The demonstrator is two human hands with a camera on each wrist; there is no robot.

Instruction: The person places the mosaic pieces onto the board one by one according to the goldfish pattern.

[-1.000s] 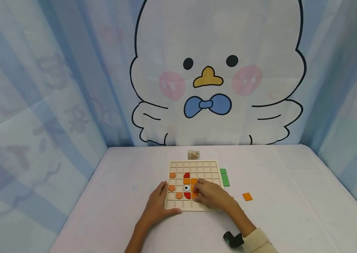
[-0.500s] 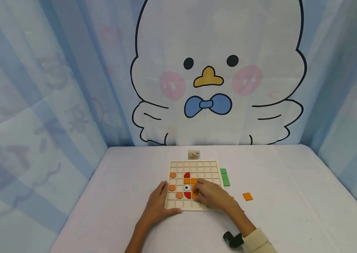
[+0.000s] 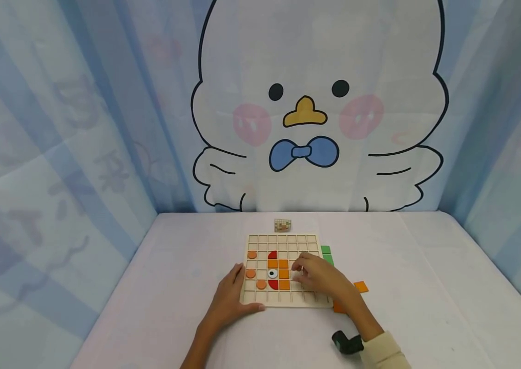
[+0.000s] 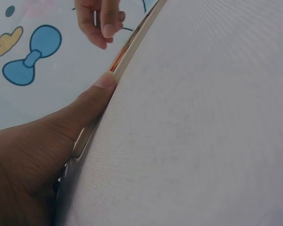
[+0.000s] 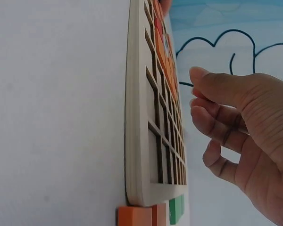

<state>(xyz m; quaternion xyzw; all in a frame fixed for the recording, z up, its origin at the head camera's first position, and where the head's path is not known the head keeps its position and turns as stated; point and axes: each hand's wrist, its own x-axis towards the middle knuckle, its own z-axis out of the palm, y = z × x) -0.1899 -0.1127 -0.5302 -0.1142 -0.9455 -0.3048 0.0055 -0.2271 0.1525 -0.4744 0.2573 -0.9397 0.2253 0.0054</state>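
Observation:
A pale gridded board (image 3: 283, 298) lies on the table. On it are orange discs (image 3: 251, 273), red quarter-round pieces (image 3: 273, 284), a white disc with a black dot (image 3: 272, 273) and several orange squares (image 3: 284, 274). My left hand (image 3: 227, 294) rests at the near left corner, fingers along the left side; in the left wrist view the thumb (image 4: 92, 100) presses the board's edge (image 4: 140, 38). My right hand (image 3: 319, 275) hovers over the right half, just right of the squares. Nothing shows between its loosely bent fingers (image 5: 203, 120) in the right wrist view.
Green pieces (image 3: 326, 250) lie along the board's right side. One orange square (image 3: 361, 286) sits farther right, and another orange piece (image 3: 339, 307) is by the near right corner. Behind the board is a small patterned card (image 3: 282, 225). A black device (image 3: 347, 343) sits by the right wrist.
My right hand has drawn off the orange squares to the right, baring the column of squares it covered. The orange piece by the near right corner now shows. My left hand has stayed put.

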